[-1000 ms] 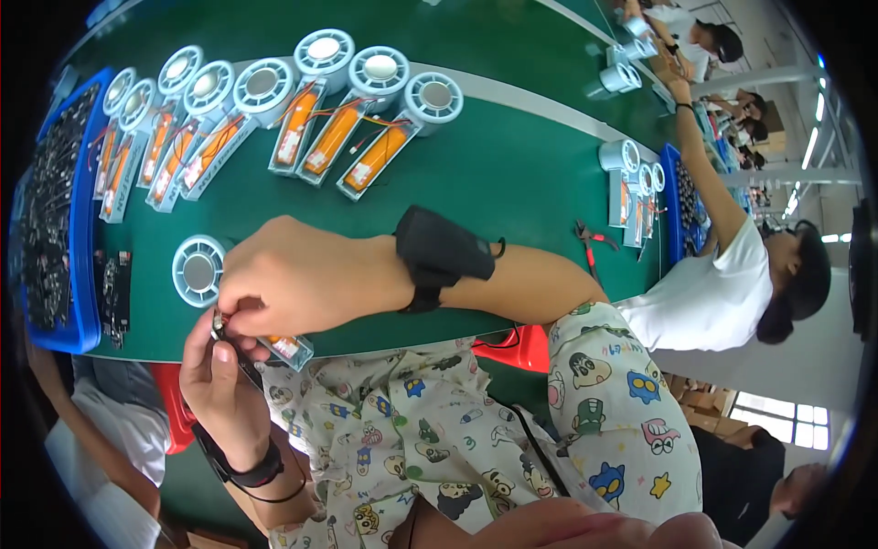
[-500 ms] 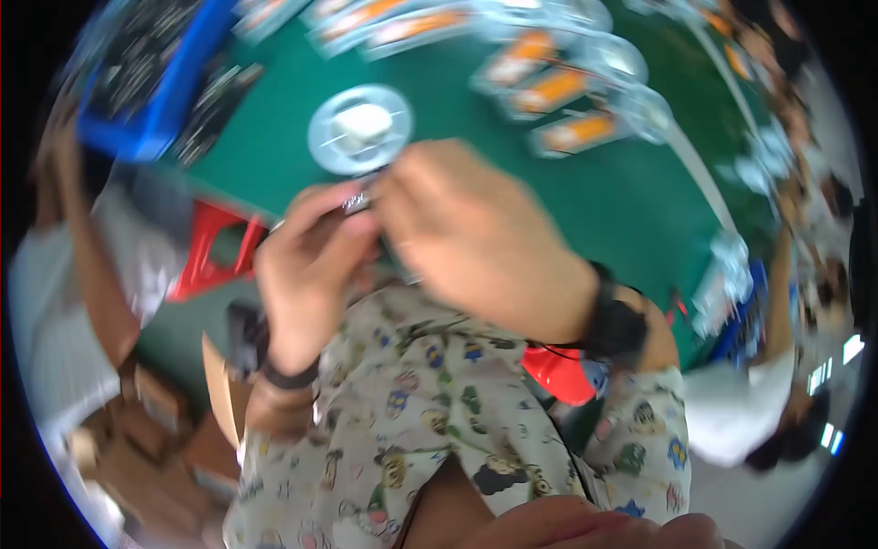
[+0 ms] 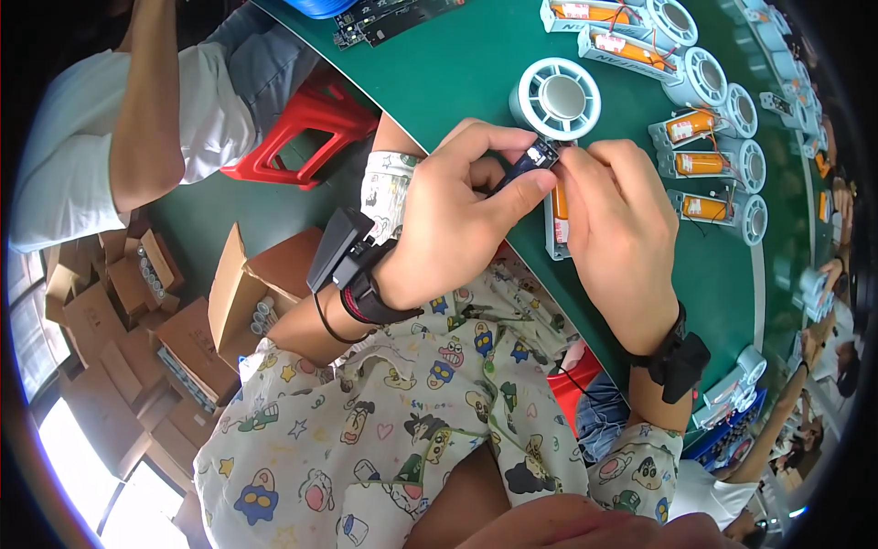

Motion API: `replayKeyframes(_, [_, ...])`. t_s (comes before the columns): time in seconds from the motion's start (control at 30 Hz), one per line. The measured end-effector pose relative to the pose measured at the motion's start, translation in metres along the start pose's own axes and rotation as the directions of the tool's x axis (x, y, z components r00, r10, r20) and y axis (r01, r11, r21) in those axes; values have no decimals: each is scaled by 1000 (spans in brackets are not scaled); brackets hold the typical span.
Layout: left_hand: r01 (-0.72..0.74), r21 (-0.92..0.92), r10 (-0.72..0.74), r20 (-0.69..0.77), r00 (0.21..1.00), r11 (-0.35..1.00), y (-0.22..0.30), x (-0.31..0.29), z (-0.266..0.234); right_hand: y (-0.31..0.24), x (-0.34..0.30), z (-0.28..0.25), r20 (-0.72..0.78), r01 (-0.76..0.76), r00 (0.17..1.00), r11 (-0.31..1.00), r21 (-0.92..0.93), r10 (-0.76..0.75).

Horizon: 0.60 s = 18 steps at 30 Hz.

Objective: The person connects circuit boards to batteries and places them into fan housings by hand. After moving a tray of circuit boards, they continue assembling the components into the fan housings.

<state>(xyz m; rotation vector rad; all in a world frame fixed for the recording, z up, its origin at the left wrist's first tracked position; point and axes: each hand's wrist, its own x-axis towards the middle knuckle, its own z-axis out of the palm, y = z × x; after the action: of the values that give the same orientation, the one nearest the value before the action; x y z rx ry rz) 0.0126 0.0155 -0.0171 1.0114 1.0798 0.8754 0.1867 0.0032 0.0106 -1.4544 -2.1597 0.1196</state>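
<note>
Between the thumb and fingers of my left hand (image 3: 453,210) is a small black circuit board (image 3: 536,157), held at a tilt. My right hand (image 3: 624,233) has its thumb and fingertips pinched at the board's right end; what they grip there is hidden. Just beyond the fingertips lies a pale round fan-like head (image 3: 556,99) with spokes and a grey metal centre. Its light-coloured handle, with an orange cylindrical battery (image 3: 561,201) inside, is partly covered by my right hand.
Several similar units with orange batteries (image 3: 701,163) and thin wires lie to the right on the green table (image 3: 457,82). More black boards (image 3: 402,23) and a blue bin (image 3: 320,5) are at the far edge. A red stool (image 3: 306,133), cardboard boxes (image 3: 197,343) and a seated person are left.
The view has swung left and sharpened, so the hands and round head now appear farther right. Both hands stay together at the board.
</note>
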Motion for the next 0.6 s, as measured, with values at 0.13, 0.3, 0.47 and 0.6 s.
replayKeyframes(0.13, [-14, -4, 14, -38, 999, 1000, 0, -4, 5, -3, -4, -8, 82, -12, 997, 999, -53, 16])
replayKeyframes(0.3, [47, -127, -50, -25, 998, 991, 1, -6, 9, -1, -2, -19, 221, -101, 969, 994, -33, 106])
replayKeyframes(0.47, [75, -158, -78, -13, 997, 985, 5, -8, 8, 24, -5, -1, 107, -144, 987, 943, 299, 117])
replayKeyframes(0.6, [86, -208, -86, 9, 996, 974, 7, -7, 6, 18, -5, 2, -25, 39, 999, 982, 185, -35])
